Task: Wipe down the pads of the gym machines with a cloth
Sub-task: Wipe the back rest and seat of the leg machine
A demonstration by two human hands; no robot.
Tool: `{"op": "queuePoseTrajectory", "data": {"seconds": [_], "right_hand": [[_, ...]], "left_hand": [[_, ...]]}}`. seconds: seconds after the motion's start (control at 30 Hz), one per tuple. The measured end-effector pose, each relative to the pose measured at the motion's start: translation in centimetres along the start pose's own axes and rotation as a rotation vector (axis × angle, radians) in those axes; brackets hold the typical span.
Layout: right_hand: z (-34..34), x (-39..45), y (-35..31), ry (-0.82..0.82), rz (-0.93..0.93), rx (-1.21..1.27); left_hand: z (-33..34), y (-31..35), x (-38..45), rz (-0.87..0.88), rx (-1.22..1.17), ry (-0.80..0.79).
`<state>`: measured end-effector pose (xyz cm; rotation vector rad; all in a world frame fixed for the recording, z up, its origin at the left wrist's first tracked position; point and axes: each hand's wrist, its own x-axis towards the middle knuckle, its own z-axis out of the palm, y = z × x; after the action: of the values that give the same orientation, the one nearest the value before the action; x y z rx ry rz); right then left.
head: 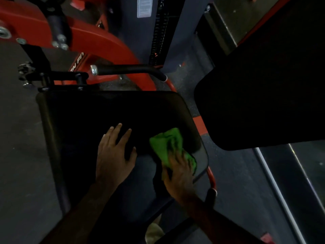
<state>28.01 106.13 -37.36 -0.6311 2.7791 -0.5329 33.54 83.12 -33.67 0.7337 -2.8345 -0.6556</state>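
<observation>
A black seat pad [109, 113] of a red-framed gym machine fills the middle of the view. My left hand [114, 155] rests flat on the pad with its fingers spread. A bright green cloth [167, 141] lies on the pad's near right corner. My right hand [179, 173] presses on the cloth's near end, its fingers laid over the fabric. A second black pad [263, 81], larger and tilted, stands to the right of the seat.
The red machine frame [98, 37] arcs behind the seat, with a black handle bar [130, 70] just above the pad's far edge. A weight stack column [158, 32] rises at the back. A thin red rail [211, 176] curves by the seat's right side. Dark floor lies to the left.
</observation>
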Motion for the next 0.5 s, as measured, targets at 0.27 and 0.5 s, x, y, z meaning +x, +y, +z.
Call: {"op": "queuePoseTrajectory", "data": {"seconds": [0.27,0.5], "right_hand": [[-0.9,-0.8,3.5,0.139,0.484,0.036],[-1.1,-6.2,-1.7,-0.139,-0.104,0.012]], "left_hand": [[0.5,0.8,-3.9,0.046,0.022,-0.104],[-1.6,0.3,-6.1,-0.100,0.017,0.021]]}}
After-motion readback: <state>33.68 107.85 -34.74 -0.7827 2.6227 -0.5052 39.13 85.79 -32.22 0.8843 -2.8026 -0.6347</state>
